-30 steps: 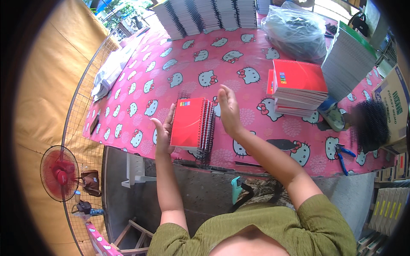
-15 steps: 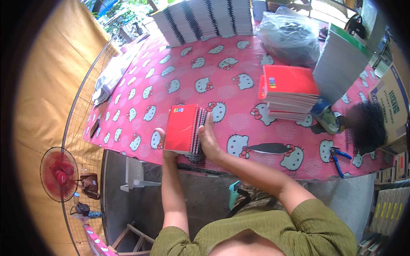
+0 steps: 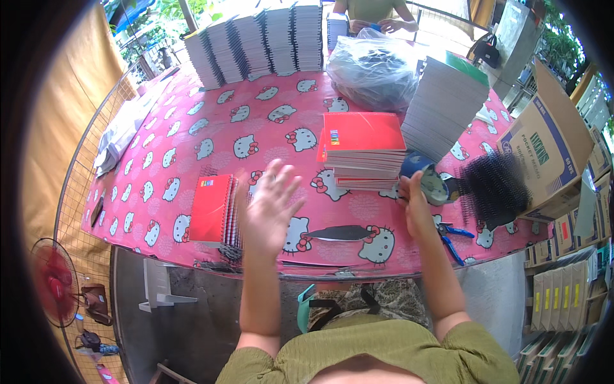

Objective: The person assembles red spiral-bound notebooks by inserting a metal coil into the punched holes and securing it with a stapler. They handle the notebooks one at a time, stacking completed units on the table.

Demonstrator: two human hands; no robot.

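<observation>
Two bare hands are above the pink table cloth with cat pattern (image 3: 192, 137). The left hand (image 3: 268, 208) is open with spread fingers and holds nothing, just right of the small red spiral notebook (image 3: 210, 208) lying near the table edge. The right hand (image 3: 416, 208) touches the blue round tin (image 3: 427, 182), beside the stack of red notebooks (image 3: 363, 150); whether it grips the tin I cannot tell.

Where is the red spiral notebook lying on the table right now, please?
In the head view, the red spiral notebook lies at the table's near edge on the person's left, just left of the open left hand.
</observation>
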